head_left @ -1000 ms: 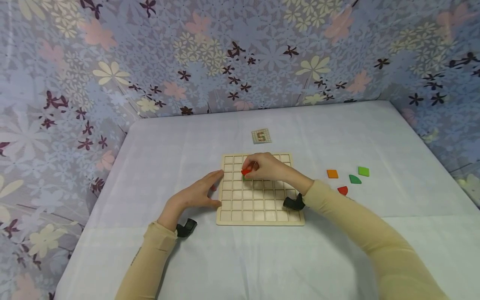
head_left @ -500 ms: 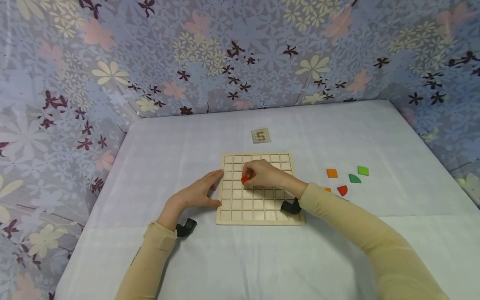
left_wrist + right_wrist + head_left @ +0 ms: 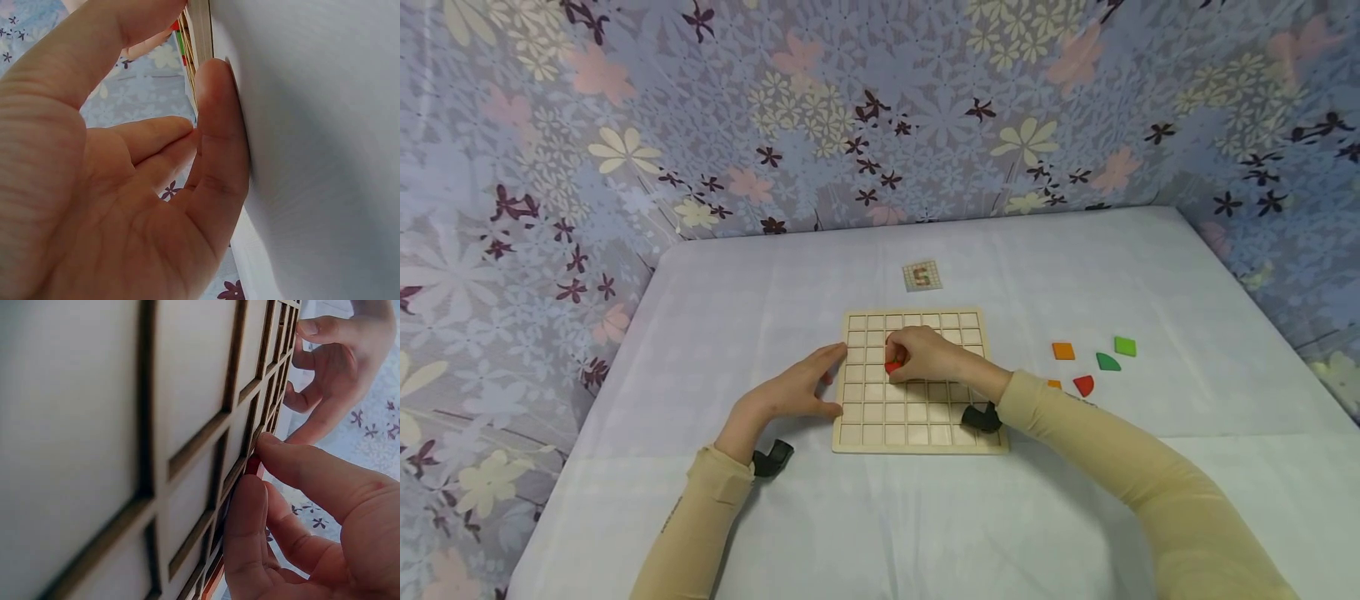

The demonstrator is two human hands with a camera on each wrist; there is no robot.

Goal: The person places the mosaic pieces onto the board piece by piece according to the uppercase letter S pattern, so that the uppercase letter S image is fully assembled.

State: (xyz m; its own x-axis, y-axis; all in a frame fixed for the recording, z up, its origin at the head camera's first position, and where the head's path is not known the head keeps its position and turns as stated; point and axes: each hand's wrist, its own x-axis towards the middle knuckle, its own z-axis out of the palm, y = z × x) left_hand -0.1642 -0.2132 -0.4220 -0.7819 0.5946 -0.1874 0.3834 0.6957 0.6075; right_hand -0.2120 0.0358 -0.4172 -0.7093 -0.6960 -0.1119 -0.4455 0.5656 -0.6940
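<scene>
A pale wooden grid board (image 3: pixel 895 435) lies on the white-covered table in the head view. My right hand (image 3: pixel 925 354) is over its upper middle, with thumb and fingers pinching a small red tile (image 3: pixel 892 367). In the right wrist view, the red tile (image 3: pixel 252 464) shows between the thumb and fingertips, right at the grid. Fingers and palm hide the squares around it. My left hand (image 3: pixel 793 385) rests at the board's left edge, thumb and fingers spread. The left wrist view shows its fingers (image 3: pixel 219 125) fairly straight beside the board's side (image 3: pixel 201 37).
Right of the board lie an orange square (image 3: pixel 1063 351), a light green square (image 3: pixel 1125 346), a dark green quarter-round (image 3: pixel 1107 362) and a red quarter-round (image 3: pixel 1083 385). The right sleeve partly covers another orange piece (image 3: pixel 1055 384). A small pattern card (image 3: pixel 922 276) lies behind the board.
My right hand has come slightly nearer the board's front with the red tile, then stayed there. A green piece seen beneath the fingers is now hidden. My left hand keeps its place.
</scene>
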